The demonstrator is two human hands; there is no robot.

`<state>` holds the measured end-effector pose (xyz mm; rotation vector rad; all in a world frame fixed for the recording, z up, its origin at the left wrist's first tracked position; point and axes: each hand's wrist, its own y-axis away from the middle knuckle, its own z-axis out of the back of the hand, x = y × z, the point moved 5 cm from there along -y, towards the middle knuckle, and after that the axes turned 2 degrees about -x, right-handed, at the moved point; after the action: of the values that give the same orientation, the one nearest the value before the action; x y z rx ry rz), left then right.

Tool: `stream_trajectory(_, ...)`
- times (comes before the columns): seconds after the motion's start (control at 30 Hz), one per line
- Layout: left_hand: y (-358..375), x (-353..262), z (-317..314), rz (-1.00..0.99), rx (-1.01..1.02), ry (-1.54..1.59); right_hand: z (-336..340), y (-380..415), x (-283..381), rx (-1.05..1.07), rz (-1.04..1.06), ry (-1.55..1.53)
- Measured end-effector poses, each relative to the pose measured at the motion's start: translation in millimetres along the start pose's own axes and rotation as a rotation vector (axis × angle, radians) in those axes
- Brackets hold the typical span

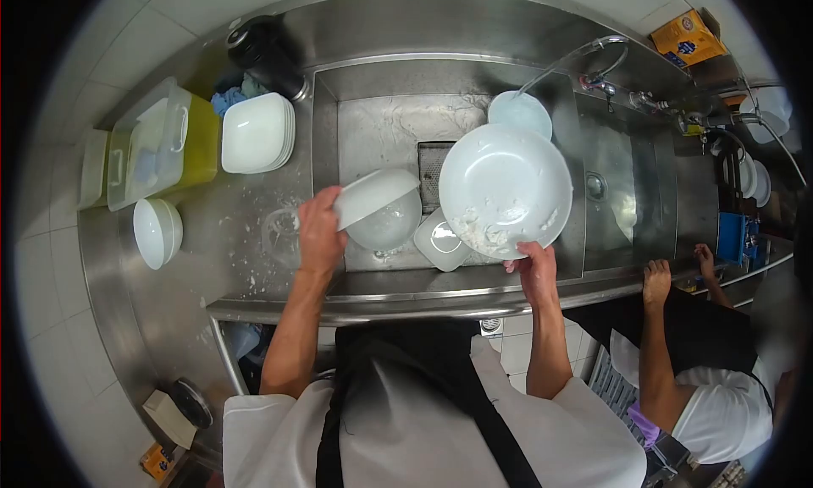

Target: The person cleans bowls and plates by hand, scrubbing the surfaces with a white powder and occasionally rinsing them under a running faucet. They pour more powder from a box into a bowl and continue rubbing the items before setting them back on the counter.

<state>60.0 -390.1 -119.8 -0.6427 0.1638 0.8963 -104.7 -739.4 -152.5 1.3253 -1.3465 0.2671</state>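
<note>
My left hand [320,230] is closed on the rim of a white dish [373,190], tilted on edge over the left of the sink. Below it sits a round bowl [387,227], partly hidden. My right hand [538,272] grips the near rim of a large, wide white bowl [500,170], with white residue or suds along its lower side. A small square dish [440,242] lies on the sink floor [377,115] between the two, partly covered. Behind the large bowl, another white bowl [518,109] stands under the tap's stream.
Stacked square white dishes [256,134], white bowls [157,234], a yellowish plastic tub [169,145] and a black flask [264,56] stand on the left counter. A curved tap [610,41] reaches over the sink. At right, a co-worker's hand [656,282] rests near a second, water-filled basin [622,192].
</note>
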Motion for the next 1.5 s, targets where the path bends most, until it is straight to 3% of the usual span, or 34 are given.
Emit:
stream_trajectory(0.07,14,9,44,0.003,-0.2,-0.035,-11,11,9,-0.031,0.075,0.068)
stream_trajectory(0.13,42,51,77,0.164,-0.333,0.225,-28,21,12,-0.022,0.098,0.106)
stream_trajectory(0.2,77,74,112,0.457,-0.64,0.118,-49,30,5,-0.007,0.121,0.14)
stream_trajectory(0.23,85,86,121,0.458,-0.648,0.121,-62,33,-1,0.01,0.104,0.129)
stream_trajectory(0.3,118,136,133,0.804,-0.723,0.343,-91,38,-14,0.046,0.095,0.13)
stream_trajectory(0.43,168,215,129,1.036,-0.663,0.417,-167,51,-51,0.109,-0.009,0.095)
stream_trajectory(0.53,175,238,126,1.15,-0.613,0.474,-220,63,-72,0.227,-0.052,0.048)
stream_trajectory(0.63,170,249,132,1.206,-0.494,0.406,-266,66,-87,0.243,-0.069,0.094)
stream_trajectory(0.77,171,266,137,1.098,-0.325,0.272,-297,67,-110,0.353,-0.034,0.175)
stream_trajectory(0.9,168,288,140,1.09,-0.4,0.52,-340,54,-104,0.404,-0.077,0.257)
stream_trajectory(1.0,130,249,188,0.94,-0.548,0.488,-362,46,-92,0.519,-0.076,0.328)
stream_trajectory(1.07,90,212,190,0.901,-0.389,1.687,-378,38,-88,0.657,-0.085,0.422)
stream_trajectory(1.1,89,212,192,0.905,-0.389,1.693,-387,36,-84,0.653,-0.088,0.427)
stream_trajectory(1.17,83,211,187,1.016,-0.127,1.609,-407,30,-72,0.675,0.018,0.579)
stream_trajectory(1.23,75,203,194,1.019,-0.177,1.619,-417,26,-60,0.675,0.07,0.7)
stream_trajectory(1.3,75,203,207,0.99,-0.447,1.435,-435,38,-19,0.329,0.996,1.041)
stream_trajectory(1.33,73,202,210,0.996,-0.457,1.431,-449,46,-12,0.334,1.168,1.063)
stream_trajectory(1.37,73,202,215,0.973,-0.492,1.359,-462,44,-11,0.342,1.169,1.06)
stream_trajectory(1.43,74,197,224,0.953,-0.527,1.285,-497,57,-26,0.636,1.61,1.252)
stream_trajectory(1.5,70,192,234,0.907,-0.533,1.262,-514,53,-38,0.582,1.708,1.298)
